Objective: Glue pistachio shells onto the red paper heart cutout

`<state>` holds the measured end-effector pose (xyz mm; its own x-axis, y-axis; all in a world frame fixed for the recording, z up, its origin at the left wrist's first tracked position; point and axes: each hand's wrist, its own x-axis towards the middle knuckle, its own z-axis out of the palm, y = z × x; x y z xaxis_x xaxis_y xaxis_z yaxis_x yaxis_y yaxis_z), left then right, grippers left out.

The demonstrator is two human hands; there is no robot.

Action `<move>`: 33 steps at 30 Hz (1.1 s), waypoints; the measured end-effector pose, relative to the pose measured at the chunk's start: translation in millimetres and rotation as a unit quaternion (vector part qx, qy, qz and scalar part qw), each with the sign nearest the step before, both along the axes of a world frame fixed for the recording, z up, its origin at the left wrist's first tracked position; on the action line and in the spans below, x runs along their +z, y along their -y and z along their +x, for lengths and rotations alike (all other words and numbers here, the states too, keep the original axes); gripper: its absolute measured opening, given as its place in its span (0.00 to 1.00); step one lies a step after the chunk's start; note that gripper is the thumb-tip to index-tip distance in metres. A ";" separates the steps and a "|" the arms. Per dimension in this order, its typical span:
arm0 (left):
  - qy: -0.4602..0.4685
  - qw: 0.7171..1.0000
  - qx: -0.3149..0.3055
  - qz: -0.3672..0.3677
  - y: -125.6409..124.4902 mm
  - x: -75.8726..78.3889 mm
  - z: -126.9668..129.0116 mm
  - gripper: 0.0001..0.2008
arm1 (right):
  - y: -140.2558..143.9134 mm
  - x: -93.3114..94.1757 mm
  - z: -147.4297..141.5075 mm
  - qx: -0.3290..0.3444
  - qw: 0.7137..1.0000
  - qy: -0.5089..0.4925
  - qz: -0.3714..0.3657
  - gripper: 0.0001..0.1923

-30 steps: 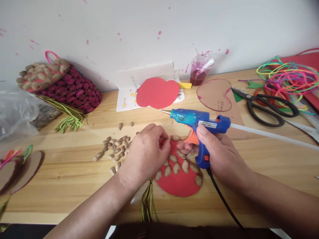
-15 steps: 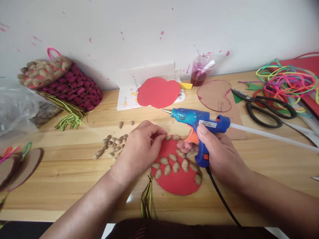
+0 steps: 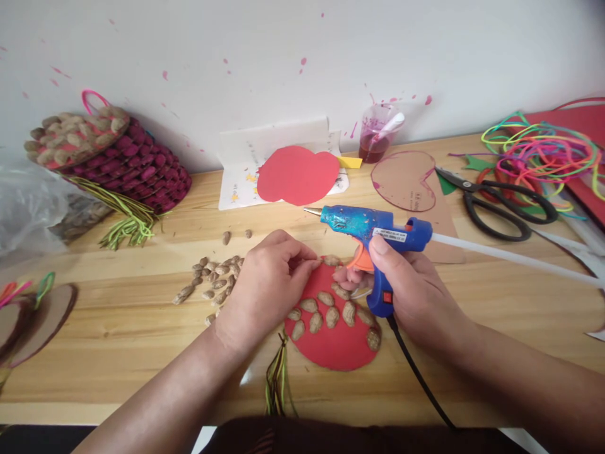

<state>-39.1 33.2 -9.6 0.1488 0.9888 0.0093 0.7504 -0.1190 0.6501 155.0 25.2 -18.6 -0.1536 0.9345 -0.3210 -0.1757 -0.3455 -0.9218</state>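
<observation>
My right hand [image 3: 420, 284] is wrapped round the handle of a blue glue gun [image 3: 359, 224], its fingers by the orange trigger. The gun's metal nozzle points left, and a white glue stick [image 3: 510, 258] sticks out of its back. My left hand [image 3: 271, 284] is pinched at the upper left edge of a red round card [image 3: 331, 353], over a peanut mostly hidden by the fingertips. Several peanuts [image 3: 332, 317] sit in rows on the card. A green and black tassel [image 3: 276, 378] hangs off its left side. Loose peanuts [image 3: 220, 274] lie left of my left hand.
A peanut-topped purple woven craft [image 3: 137, 164] leans at the back left beside a plastic bag [image 3: 28, 195]. Along the wall are a red paper shape [image 3: 297, 176] and a cup of dark red liquid [image 3: 375, 142]. Black scissors [image 3: 501, 208] and tangled coloured cords [image 3: 543, 151] lie right.
My left fingertips have edged right, covering a peanut on the card's top edge that showed before. The glue gun stays in my right hand; the whole view has shifted slightly.
</observation>
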 end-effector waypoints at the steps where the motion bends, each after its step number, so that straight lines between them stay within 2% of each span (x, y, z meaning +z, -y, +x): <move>1: -0.001 1.000 -0.001 0.001 0.1 0.3 0.1 0.05 | 0.3 0.2 0.0 -0.001 1.000 0.002 -0.001 0.23; 18: -0.008 0.998 -0.034 0.043 0.3 -1.1 0.6 0.09 | 0.8 -0.6 0.8 0.014 1.000 0.014 0.005 0.25; 33: -0.033 0.996 -0.040 0.069 1.0 -5.6 5.9 0.09 | 0.7 -9.7 -2.3 -0.020 0.999 -0.027 0.003 0.22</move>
<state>-33.2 32.2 -15.2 0.2317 0.9639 0.1315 0.7756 -0.2646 0.5730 152.6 24.5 -28.3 -0.1324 0.9425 -0.3070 -0.2382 -0.3309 -0.9131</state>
